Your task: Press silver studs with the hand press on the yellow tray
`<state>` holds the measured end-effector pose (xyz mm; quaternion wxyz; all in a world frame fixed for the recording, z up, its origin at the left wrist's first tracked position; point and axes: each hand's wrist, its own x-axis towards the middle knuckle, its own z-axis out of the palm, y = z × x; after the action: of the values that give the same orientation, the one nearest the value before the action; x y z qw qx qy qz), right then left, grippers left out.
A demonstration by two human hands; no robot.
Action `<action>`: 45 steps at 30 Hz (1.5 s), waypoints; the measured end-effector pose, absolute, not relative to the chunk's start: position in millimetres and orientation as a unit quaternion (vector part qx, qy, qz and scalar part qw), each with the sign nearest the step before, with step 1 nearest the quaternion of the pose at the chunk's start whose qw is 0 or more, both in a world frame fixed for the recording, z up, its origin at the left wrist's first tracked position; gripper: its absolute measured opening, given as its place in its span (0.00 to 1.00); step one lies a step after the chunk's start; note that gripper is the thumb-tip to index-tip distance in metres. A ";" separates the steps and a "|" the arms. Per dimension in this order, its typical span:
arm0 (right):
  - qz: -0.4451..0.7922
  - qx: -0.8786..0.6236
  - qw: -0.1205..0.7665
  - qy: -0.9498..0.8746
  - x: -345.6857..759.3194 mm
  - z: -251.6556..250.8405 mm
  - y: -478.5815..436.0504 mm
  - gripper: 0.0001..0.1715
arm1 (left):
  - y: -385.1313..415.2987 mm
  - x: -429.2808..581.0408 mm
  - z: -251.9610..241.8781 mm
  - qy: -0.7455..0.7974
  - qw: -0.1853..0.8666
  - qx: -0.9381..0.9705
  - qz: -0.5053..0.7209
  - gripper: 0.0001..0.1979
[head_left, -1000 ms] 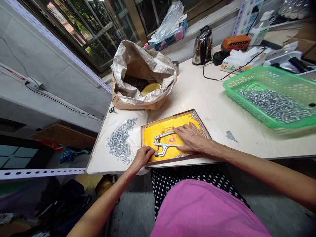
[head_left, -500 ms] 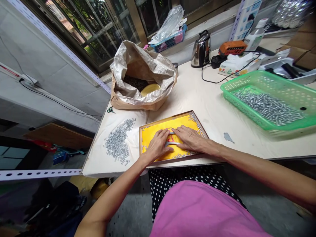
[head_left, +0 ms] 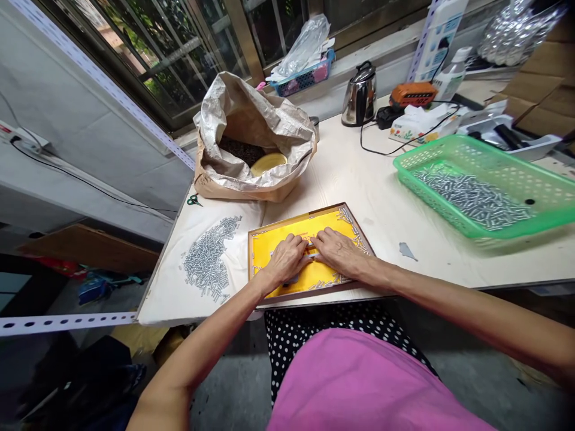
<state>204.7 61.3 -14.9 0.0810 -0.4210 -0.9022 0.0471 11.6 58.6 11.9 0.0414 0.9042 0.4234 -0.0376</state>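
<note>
My left hand [head_left: 288, 258] and my right hand [head_left: 338, 251] meet over a shallow brown-rimmed tray [head_left: 309, 293] with a yellow bottom. Between them runs a thin silvery strip [head_left: 315, 256], with the fingers of both hands curled onto its ends. Whether it is one piece or several pins in a row, I cannot tell. Small metal pins [head_left: 357, 236] lie scattered along the tray's right side and its front edge. To the left, a heap of similar pins [head_left: 206, 257] rests on the white cloth.
A green basket [head_left: 498, 233] of metal pins stands at the right. Behind the tray sits an open paper sack [head_left: 256, 188] of dark bits with a yellow dish [head_left: 269, 163]. Farther back are a kettle [head_left: 359, 96], an orange battery [head_left: 412, 94] and a tissue pack [head_left: 415, 124]. Green scissors [head_left: 194, 200] lie left.
My hands have closed in around the silvery strip, with the fingers more curled. Less of the silvery pieces shows between them. The whole view has shifted slightly.
</note>
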 end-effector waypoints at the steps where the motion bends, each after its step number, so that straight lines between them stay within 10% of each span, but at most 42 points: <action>1: 0.045 -0.417 0.075 -0.905 203.5 -16.3 63.6 0.11 | 57.9 12.1 9.7 0.432 0.041 0.900 -0.034 0.14; 30: 0.136 -0.404 0.173 -0.888 211.5 -36.0 58.8 0.16 | 48.9 -52.4 12.2 0.635 0.103 0.741 0.195 0.09; 39: 0.128 -0.477 0.324 -0.807 236.0 -27.9 61.5 0.15 | -6.7 -51.1 3.3 0.460 0.094 0.883 -0.004 0.10; 45: 0.140 -0.454 0.315 -0.821 230.2 -38.3 53.6 0.15 | 7.3 -107.3 16.2 0.634 -0.079 0.769 -0.021 0.11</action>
<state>230.2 53.6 -38.3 0.3149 -0.4544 -0.8214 0.1403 -107.3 7.3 16.2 -0.0788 0.7687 0.6344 -0.0211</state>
